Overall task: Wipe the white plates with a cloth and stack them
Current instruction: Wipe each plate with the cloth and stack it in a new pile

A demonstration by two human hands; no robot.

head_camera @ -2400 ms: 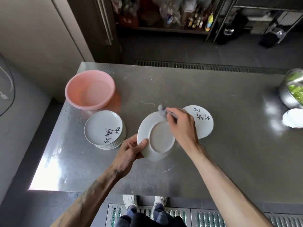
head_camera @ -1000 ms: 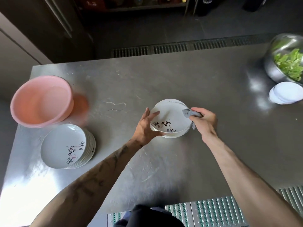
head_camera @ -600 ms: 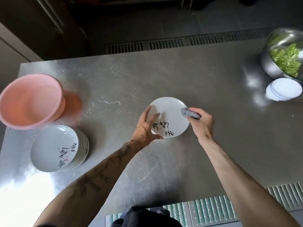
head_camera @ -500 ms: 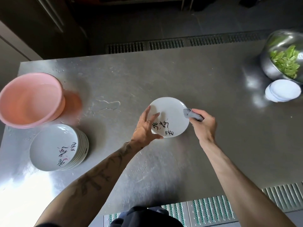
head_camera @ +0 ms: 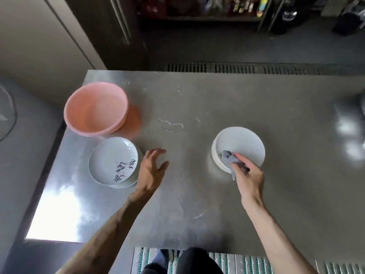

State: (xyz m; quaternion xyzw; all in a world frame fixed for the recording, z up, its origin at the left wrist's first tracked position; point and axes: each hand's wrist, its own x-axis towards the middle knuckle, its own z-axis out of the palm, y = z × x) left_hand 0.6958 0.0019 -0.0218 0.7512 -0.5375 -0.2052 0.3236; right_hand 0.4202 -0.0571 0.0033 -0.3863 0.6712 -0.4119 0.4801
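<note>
Steel table (head_camera: 217,95): right hand (head_camera: 248,179) pinches grey cloth (head_camera: 229,157) on right plate stack (head_camera: 241,145); left hand (head_camera: 151,171), fingers spread and empty, hovers beside left plate stack (head_camera: 110,159). Judged between plates; next move likely needs lifting one.

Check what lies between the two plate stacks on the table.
Head view: only the open left hand lies between the left stack and the right stack; the rest is bare steel table.

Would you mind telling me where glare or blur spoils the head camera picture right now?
Head view: glare blows out the near-left corner of the steel table; the left hand is smeared by motion; the right hand, gripping the grey cloth on the right plate stack, is fairly sharp; the far-right edge is blurred.
</note>
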